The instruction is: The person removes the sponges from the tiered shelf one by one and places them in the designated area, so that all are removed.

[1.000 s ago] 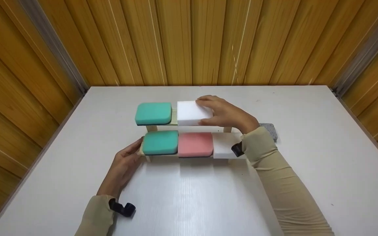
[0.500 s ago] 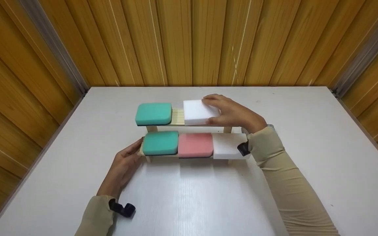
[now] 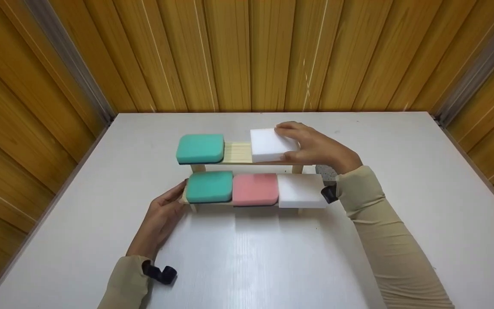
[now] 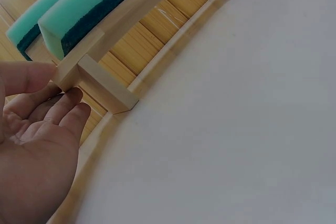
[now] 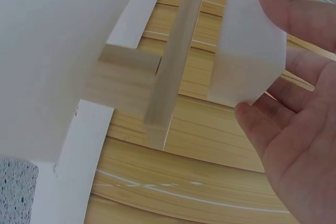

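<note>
My right hand (image 3: 317, 146) holds a white sponge block (image 3: 272, 145) between thumb and fingers at the upper shelf's right part. In the right wrist view, a gap separates this white sponge (image 5: 247, 51) from the shelf board (image 5: 176, 72). At the left end of the two-tier wooden rack (image 3: 237, 152), my left hand (image 3: 163, 214) grips the lower shelf's edge, thumb above and fingers beneath in the left wrist view. A green sponge (image 3: 200, 148) lies on the upper shelf's left. On the lower shelf are a green sponge (image 3: 209, 187), a pink sponge (image 3: 255, 189) and a white sponge (image 3: 301, 190).
Behind the rack's right side, a speckled grey block (image 3: 326, 173) rests on the white table (image 3: 247, 262), partly hidden by my right arm. Yellow wood-patterned panels (image 3: 268, 56) stand along the back and both sides.
My right hand has carried the white sponge to the right, away from the upper green sponge, and slightly upward. More bare upper shelf shows between them. My left hand stays in place.
</note>
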Available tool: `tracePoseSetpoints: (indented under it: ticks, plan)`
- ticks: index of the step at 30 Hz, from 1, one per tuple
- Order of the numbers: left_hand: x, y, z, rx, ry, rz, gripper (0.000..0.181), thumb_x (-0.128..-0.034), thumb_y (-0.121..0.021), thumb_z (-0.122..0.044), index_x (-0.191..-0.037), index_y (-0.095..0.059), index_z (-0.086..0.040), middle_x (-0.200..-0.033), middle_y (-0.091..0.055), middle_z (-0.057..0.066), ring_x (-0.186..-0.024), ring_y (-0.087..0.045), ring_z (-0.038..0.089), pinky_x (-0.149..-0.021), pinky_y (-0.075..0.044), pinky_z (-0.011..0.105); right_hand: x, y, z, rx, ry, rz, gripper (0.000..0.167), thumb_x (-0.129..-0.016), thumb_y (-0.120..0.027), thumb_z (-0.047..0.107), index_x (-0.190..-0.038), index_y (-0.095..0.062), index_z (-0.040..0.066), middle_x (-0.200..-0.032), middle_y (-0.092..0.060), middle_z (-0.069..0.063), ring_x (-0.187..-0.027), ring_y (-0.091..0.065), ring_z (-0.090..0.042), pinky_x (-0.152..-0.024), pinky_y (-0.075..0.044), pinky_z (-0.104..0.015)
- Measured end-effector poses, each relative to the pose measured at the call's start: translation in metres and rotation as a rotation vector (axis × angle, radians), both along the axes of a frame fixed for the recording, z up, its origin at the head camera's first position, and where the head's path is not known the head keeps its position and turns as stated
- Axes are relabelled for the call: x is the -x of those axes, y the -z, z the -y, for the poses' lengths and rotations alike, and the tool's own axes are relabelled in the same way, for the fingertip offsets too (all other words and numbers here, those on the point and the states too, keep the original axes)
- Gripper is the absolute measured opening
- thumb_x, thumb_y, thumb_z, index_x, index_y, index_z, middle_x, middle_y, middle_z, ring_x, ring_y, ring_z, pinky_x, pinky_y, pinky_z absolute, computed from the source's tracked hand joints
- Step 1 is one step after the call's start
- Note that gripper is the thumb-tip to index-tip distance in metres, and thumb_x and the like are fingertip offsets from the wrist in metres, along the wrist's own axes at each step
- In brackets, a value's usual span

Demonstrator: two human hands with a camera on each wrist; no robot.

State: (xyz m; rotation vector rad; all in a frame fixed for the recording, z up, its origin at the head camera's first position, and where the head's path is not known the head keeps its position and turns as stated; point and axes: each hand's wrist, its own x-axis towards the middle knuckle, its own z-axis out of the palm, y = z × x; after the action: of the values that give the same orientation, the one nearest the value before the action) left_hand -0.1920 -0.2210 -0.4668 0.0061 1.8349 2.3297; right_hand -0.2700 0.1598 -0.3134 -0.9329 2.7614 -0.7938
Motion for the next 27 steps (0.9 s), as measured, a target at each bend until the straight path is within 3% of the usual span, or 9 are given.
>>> tracePoseSetpoints:
  ticks: [15, 27]
  plan:
    - [-0.001, 0.001, 0.000, -0.004, 0.000, -0.005, 0.060, -0.0919, -0.051, 0.005, -0.148, -0.035, -0.006, -0.157, -0.031, 0.004, -0.145, -0.026, 0.017, -0.108, -0.039, 0.019, -0.005, 0.004, -0.024, 0.020, -0.031, -0.039, 0.068, -0.088, -0.066, 0.018, -0.146, -0.036, -0.001, -0.152, -0.033, -0.015, -0.141, -0.030, -0.033, -0.117, -0.026, -0.052]
    - [0.000, 0.001, -0.001, -0.043, 0.018, -0.004, 0.059, -0.0933, -0.050, 0.004, -0.149, -0.033, -0.006, -0.157, -0.030, 0.005, -0.145, -0.027, 0.019, -0.109, -0.039, 0.021, -0.010, 0.010, -0.042, -0.012, 0.043, -0.006, 0.068, -0.091, -0.064, 0.017, -0.149, -0.032, 0.003, -0.155, -0.029, -0.012, -0.144, -0.024, -0.033, -0.118, -0.023, -0.054]
